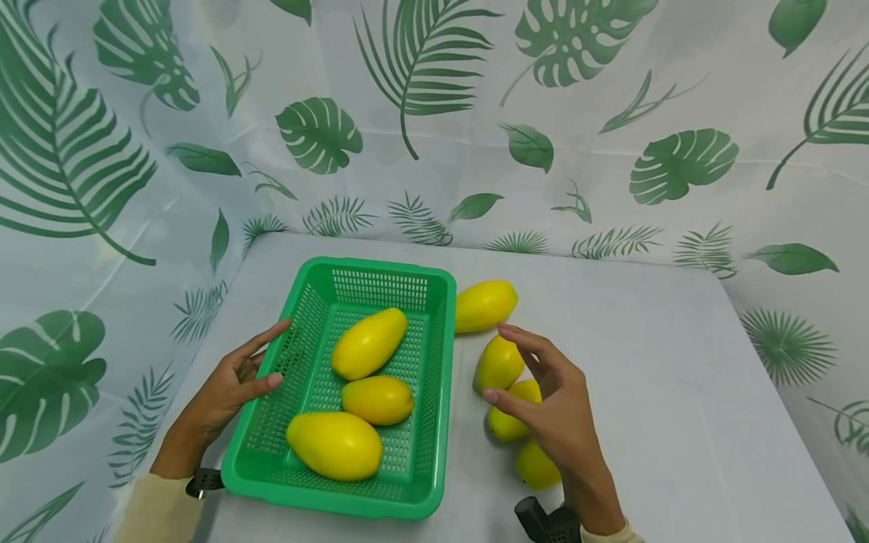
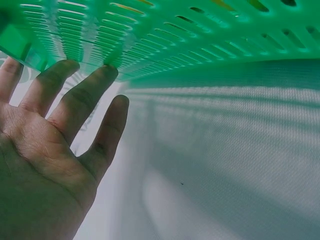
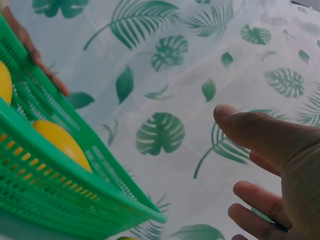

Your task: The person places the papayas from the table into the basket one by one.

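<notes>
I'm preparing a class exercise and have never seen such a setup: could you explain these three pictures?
No machine shows: a person works barehanded. One picture comes from a camera worn on the head, looking forward and down; the other two come from cameras on the left and right wrists. On the white table stands a green basket with three yellow fruits inside; four more yellow fruits lie to its right. The left hand touches the basket's left side. The right hand hovers near the loose fruits, holding nothing. A leaf-printed sheet hangs behind.
</notes>
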